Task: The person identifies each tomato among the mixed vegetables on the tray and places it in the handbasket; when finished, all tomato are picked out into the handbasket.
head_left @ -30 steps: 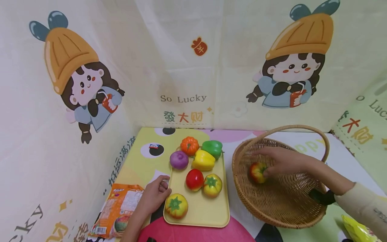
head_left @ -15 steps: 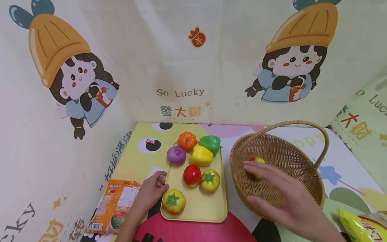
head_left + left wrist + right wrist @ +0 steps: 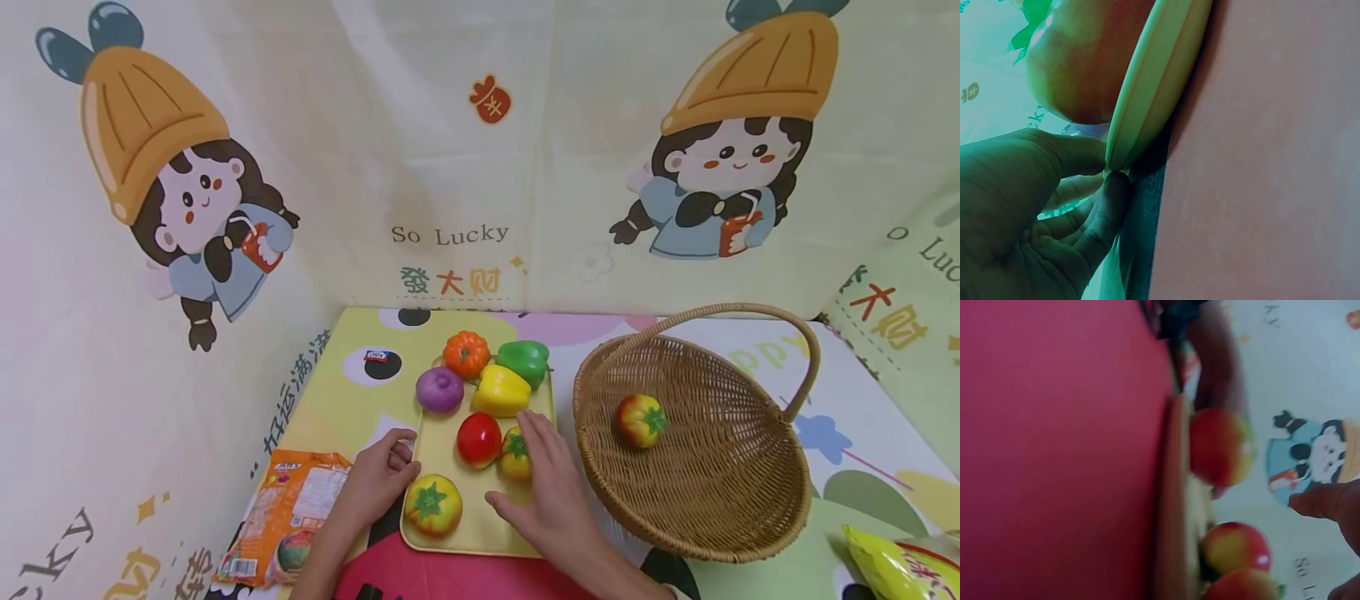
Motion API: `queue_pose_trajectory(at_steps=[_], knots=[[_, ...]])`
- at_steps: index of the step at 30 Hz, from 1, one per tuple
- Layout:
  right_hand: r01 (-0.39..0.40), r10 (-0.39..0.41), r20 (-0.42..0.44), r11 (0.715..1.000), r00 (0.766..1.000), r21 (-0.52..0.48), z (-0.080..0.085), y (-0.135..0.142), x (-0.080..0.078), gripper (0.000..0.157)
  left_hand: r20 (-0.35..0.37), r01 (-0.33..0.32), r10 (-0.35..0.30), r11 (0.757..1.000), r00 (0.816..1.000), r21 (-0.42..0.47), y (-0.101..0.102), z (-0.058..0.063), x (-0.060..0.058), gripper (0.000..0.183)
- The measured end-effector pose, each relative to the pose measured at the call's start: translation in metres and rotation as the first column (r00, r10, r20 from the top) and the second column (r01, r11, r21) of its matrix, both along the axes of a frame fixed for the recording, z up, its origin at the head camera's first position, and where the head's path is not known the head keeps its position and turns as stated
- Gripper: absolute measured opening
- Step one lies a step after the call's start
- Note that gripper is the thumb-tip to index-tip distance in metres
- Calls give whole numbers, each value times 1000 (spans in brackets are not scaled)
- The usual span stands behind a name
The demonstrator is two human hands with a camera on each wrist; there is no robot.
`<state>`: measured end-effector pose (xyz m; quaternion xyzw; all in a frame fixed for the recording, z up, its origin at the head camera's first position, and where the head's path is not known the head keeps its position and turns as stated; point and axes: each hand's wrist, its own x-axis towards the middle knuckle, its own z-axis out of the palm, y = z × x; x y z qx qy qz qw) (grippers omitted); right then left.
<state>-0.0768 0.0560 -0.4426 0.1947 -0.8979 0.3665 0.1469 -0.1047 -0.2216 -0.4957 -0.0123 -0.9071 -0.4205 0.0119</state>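
Observation:
My left hand [image 3: 380, 477] pinches the left rim of a pale yellow tray [image 3: 480, 533] between thumb and fingers, as the left wrist view shows close up. Near it in the tray lies a yellow-and-red tomato [image 3: 433, 505] with a green star-shaped top. Above the tray's right side is my right hand [image 3: 551, 492], thumb and fingers spread, holding nothing. Its fingers partly cover a second such tomato [image 3: 515, 454], beside a smooth red fruit [image 3: 478, 440]. Another tomato [image 3: 640, 421] lies in the wicker basket [image 3: 712, 500] to the right.
The tray's far end holds an orange pumpkin [image 3: 467, 355], a purple onion [image 3: 439, 390], a yellow pepper [image 3: 501, 392] and a green pepper [image 3: 523, 363]. An orange snack bag [image 3: 288, 517] lies left, a yellow bag [image 3: 896, 562] at the right front. The basket's handle [image 3: 738, 310] arches up.
My right hand has let go of the tomato in the basket and moved left, out of the basket and over the tray. My left hand stays at the tray's rim.

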Motion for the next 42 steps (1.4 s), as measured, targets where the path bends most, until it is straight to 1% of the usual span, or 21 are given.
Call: queue_pose_trajectory(at_steps=[3, 7, 12, 16, 21, 24, 31, 36, 42], knots=[[71, -70, 47, 997, 996, -15, -19, -3, -7, 109, -3, 8, -8, 1000, 1000, -10, 0, -1, 1, 36], [101, -90, 140, 992, 986, -76, -35, -4, -13, 110, -22, 5, -5, 1000, 1000, -25, -1, 0, 3, 36], [125, -92, 210, 981, 973, -150, -42, -3, -18, 103, -8, 4, -4, 1000, 1000, -8, 0, 1, 2, 37], [129, -93, 222, 979, 971, -156, -42, -2, -21, 97, -10, 15, -15, 1000, 1000, -1, 0, 0, -1, 37], [122, -90, 223, 984, 971, -132, -43, -3, -22, 89, -6, 14, -14, 1000, 1000, 4, 0, 0, -1, 36], [113, -88, 217, 988, 972, -108, -43, -3, -20, 87, 6, 10, -10, 1000, 1000, 4, 0, 1, 1, 36], [104, -92, 145, 991, 985, -81, -40, -2, -18, 83, 4, 14, -14, 1000, 1000, 6, 2, 5, 0, 37], [89, -87, 66, 995, 994, -35, -31, -1, -14, 83, 14, 6, -6, 1000, 1000, -6, 2, 5, -1, 37], [70, -70, 30, 997, 997, -7, -11, -1, -2, 85, 17, 2, -2, 1000, 1000, 6, 2, 3, 1, 36]])
